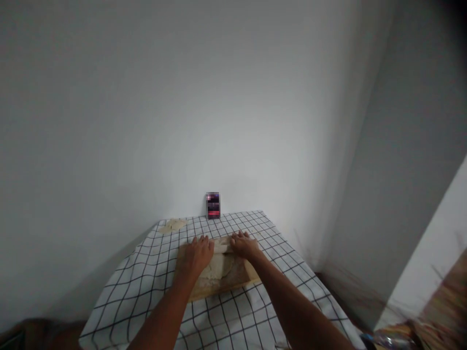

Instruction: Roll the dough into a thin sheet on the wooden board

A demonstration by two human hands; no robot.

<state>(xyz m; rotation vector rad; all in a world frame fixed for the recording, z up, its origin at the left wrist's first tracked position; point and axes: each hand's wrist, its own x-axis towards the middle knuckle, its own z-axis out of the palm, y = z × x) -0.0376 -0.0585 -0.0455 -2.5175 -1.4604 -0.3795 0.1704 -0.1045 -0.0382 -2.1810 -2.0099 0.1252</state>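
A pale rolling pin (pixel 222 249) lies across a floured wooden board (pixel 239 277). My left hand (pixel 200 252) is over its left end, fingers curled on it and pointing away from me. Over the other end, my right hand (pixel 246 245) grips it in the same way. Between my forearms, a flat sheet of dough (pixel 219 267) spreads on the board, with its far part under or behind the pin. My palms hide both ends of the pin.
A checked cloth (pixel 226 316) covers the table. At its far left corner lies a thin flat round of dough (pixel 173 225). A small upright pixelated object (pixel 213 205) leans near the white wall (pixel 233 121). Blurred clutter (pixel 397 338) sits beyond the table at lower right.
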